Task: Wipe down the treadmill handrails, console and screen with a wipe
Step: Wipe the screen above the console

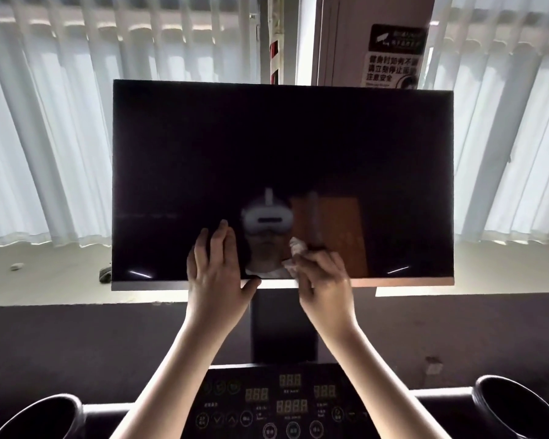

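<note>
Crumpled white wipe (293,252) in right hand (322,278) against glossy screen (282,147)

The right hand (322,280) (blurring slightly) is hiding most of the wipe (296,247); the console (286,403) is running off the bottom edge.

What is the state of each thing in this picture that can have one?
screen: dark, no image, only reflections.
wipe: crumpled, pressed on the screen's lower part.
left hand: flat on the screen, fingers straight.
right hand: grips the wipe.
console: no hand on it, amber digits showing.
vertical blinds: drawn shut.
</note>
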Demonstrator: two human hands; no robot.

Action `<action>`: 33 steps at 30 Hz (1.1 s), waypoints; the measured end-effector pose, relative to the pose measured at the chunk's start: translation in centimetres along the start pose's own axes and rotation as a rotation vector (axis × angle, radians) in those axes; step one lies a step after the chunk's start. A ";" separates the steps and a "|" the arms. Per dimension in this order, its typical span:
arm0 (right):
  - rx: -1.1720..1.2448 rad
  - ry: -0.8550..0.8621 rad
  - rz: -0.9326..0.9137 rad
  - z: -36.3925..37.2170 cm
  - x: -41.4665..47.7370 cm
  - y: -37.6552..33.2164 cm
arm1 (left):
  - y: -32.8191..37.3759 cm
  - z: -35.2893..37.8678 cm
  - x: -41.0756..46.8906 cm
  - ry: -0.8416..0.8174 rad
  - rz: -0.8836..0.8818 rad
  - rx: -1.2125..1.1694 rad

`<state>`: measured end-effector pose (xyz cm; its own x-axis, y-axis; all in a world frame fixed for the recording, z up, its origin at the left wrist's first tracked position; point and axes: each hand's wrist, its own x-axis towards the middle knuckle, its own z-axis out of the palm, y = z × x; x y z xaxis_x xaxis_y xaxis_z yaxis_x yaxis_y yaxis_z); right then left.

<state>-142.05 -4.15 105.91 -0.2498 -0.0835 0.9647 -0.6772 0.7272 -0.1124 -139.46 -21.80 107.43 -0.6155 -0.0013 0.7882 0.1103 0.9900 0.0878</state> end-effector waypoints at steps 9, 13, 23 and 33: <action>-0.061 0.080 0.114 -1.5 0.2 1.9 | 2.9 0.2 0.8 0.019 0.114 -0.040; 0.004 -0.124 -0.140 -1.7 -0.7 2.4 | 2.8 1.0 0.6 0.018 0.116 -0.019; 0.015 -0.081 -0.193 -0.7 2.7 1.5 | 2.9 1.1 0.5 0.034 0.103 -0.014; -0.031 -0.023 -0.149 0.7 6.6 1.9 | 3.0 1.1 0.5 0.021 0.091 0.004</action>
<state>-145.47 -3.73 111.91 -0.1638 -0.2072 0.9645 -0.6866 0.7260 0.0394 -140.24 -18.64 107.39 -0.5865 0.0853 0.8055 0.1619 0.9867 0.0134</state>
